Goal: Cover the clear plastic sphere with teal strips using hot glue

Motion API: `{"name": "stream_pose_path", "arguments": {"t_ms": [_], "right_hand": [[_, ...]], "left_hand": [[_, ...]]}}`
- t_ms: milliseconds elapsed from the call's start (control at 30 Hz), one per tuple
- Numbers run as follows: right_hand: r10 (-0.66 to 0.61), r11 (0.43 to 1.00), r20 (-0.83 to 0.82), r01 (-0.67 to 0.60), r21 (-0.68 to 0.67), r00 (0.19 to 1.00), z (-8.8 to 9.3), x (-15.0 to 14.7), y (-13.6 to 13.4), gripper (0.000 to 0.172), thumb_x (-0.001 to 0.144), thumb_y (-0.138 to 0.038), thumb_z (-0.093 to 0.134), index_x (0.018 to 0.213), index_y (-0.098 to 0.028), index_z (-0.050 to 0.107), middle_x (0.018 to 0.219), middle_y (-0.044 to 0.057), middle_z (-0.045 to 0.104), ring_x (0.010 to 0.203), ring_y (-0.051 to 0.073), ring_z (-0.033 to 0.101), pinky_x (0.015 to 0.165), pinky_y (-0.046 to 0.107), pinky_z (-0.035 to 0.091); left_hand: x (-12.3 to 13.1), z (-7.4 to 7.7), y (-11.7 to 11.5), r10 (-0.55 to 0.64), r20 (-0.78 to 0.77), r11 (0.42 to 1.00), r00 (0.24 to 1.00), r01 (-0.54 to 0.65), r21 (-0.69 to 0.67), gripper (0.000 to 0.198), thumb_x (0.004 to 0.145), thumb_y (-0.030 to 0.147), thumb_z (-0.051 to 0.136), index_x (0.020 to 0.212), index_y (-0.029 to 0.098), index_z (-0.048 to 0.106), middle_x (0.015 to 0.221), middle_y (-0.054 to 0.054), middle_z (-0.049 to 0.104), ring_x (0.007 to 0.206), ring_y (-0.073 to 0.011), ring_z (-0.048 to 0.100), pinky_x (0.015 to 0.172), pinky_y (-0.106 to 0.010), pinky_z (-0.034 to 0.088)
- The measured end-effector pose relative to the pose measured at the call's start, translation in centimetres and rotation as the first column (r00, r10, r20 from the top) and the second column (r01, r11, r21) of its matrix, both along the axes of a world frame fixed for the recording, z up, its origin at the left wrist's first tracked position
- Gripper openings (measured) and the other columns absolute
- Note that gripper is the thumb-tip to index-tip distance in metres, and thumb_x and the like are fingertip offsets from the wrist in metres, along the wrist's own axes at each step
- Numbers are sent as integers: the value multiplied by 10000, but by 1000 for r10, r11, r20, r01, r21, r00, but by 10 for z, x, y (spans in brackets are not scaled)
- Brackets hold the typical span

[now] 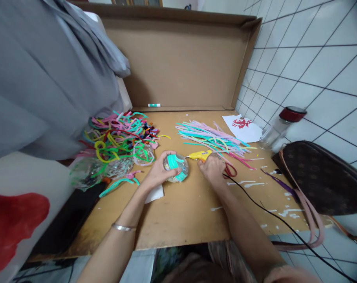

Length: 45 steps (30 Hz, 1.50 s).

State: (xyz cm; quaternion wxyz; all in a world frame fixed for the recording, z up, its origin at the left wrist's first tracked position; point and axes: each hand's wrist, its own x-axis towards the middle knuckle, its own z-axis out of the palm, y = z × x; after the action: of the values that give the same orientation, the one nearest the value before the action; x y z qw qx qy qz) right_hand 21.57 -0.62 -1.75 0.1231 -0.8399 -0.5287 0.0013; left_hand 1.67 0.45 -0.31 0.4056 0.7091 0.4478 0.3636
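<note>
My left hand [164,169] is closed around a clear, round plastic ball [182,164] that has turquoise strips on it. In my right hand [213,168] is a yellow glue gun [199,155], its tip pointing left at the upper right side of the ball. Whether the tip touches the ball I cannot tell. The gun's black cord [255,201] trails away to the lower right. Beyond my right hand lies a bundle of pink, turquoise and lilac pipe cleaners [213,137]. To the left of my left hand is a tangled heap of coloured pipe cleaners [119,133].
A tall cardboard panel [181,59] stands at the back, with a small marker-like tube [154,105] before it. On the right are a paper with a red drawing [249,131], a clear jar [274,135] and a brown handbag [322,177]. Grey cloth [48,78] hangs left.
</note>
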Motion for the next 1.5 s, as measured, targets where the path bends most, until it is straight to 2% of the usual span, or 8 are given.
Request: {"name": "stream_pose_path", "arguments": {"t_ms": [100,200,333,433,667,933,1267,1500], "right_hand": [[-28,998,-17,29,53,999,10,4,-8,474,827,-436,485,1081,-44,567,868,202,684,791,298,669,625,339,447],[-43,979,-29,48,198,999,19,6,-15,457,835,-429,470,1103,-69,556,851,180,676,765,288,653,613,332,413],[-12,900,23,1,435,1000,21,8,-20,391,809,-430,498,1027,-115,580,878,142,648,765,259,610,592,311,360],[39,851,79,-75,520,996,18,8,-22,330,786,-437,512,917,-144,587,810,110,626,712,233,574,564,300,313],[159,842,110,-193,504,981,16,5,-23,293,755,-422,511,862,-157,573,781,95,618,715,232,561,575,297,323],[219,810,107,-242,535,970,13,3,-23,296,768,-416,508,892,-157,575,793,97,629,758,237,570,626,305,373],[212,768,147,-258,587,966,10,4,-21,271,733,-402,528,856,-164,572,756,77,630,702,221,558,587,293,346],[223,758,150,-268,594,963,11,3,-22,251,730,-401,514,825,-174,566,735,74,620,683,214,542,582,293,331]], "left_hand": [[-1,-2,1,1,10,1000,1000,-1,-14,589,612,339,707,1134,159,501,972,-34,601,842,-173,578,746,-271,496],[-2,-3,3,7,29,1000,1000,-6,-13,599,612,355,712,1137,168,496,977,-31,596,830,-166,578,735,-264,493],[-2,-3,4,21,54,998,998,-18,-54,612,595,372,718,1132,172,501,913,-10,594,772,-148,569,703,-253,492],[-2,0,4,26,78,997,997,-19,-79,628,582,387,723,1128,164,509,914,-15,610,780,-157,582,699,-257,493],[-3,3,2,30,88,998,996,-25,-55,598,592,371,715,1114,142,534,1041,-59,622,939,-198,581,777,-274,487],[-2,5,2,-17,119,997,993,26,-74,595,583,327,718,1115,139,531,1108,-77,634,941,-194,603,797,-279,492],[-3,4,2,-46,150,996,988,57,-71,608,565,312,736,1110,133,533,1098,-78,633,927,-191,595,806,-271,480],[-4,0,3,-41,142,994,989,55,-97,639,579,343,743,1144,139,524,1068,-57,616,924,-178,574,792,-252,468]]}}
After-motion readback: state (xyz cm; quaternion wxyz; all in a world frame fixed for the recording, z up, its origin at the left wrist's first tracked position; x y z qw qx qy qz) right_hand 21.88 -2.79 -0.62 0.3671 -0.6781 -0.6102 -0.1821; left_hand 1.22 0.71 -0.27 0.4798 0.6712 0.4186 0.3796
